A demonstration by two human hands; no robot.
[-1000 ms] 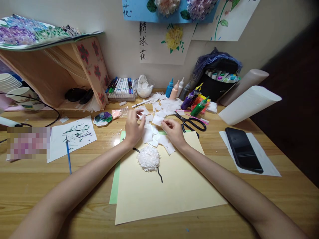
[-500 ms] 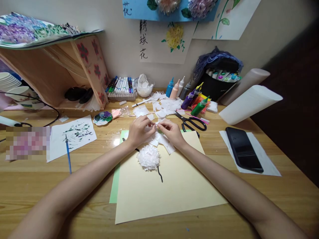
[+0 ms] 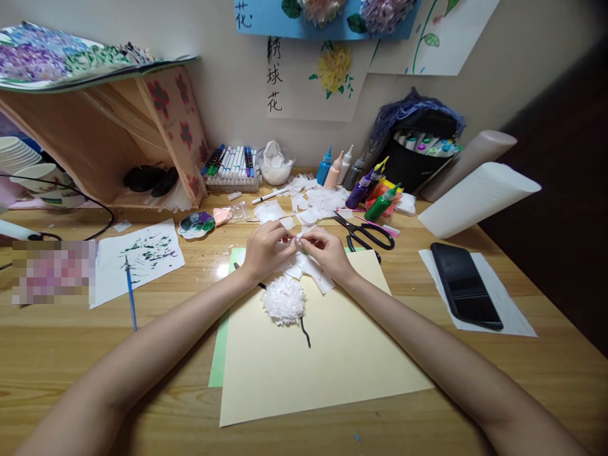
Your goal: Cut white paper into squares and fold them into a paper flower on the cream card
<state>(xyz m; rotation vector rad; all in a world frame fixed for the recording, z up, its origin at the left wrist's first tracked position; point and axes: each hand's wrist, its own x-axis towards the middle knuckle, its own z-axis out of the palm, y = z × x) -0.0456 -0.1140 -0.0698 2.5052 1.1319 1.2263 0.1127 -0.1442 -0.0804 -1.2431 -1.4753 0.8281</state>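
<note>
My left hand [image 3: 270, 248] and my right hand [image 3: 327, 251] meet fingertip to fingertip above the far edge of a cream sheet of paper [image 3: 327, 361]. Both are closed in a pinch on a small bit of white tissue paper, mostly covered by the fingers. Under and in front of them lie white tissue pieces [image 3: 313, 271]. A fluffy white paper flower [image 3: 284, 301] sits on the cream sheet just nearer to me. Black strokes [image 3: 305, 333] run out from the flower on the sheet, and a green sheet [image 3: 217, 361] shows beneath its left side.
Black scissors [image 3: 368, 234] lie right of my hands, near paint bottles [image 3: 380, 204]. Loose white scraps [image 3: 323, 199] cover the table behind. On the left are a paint palette [image 3: 196, 225] and a brush [image 3: 130, 294]; on the right, a phone [image 3: 465, 285] and a paper roll [image 3: 477, 199].
</note>
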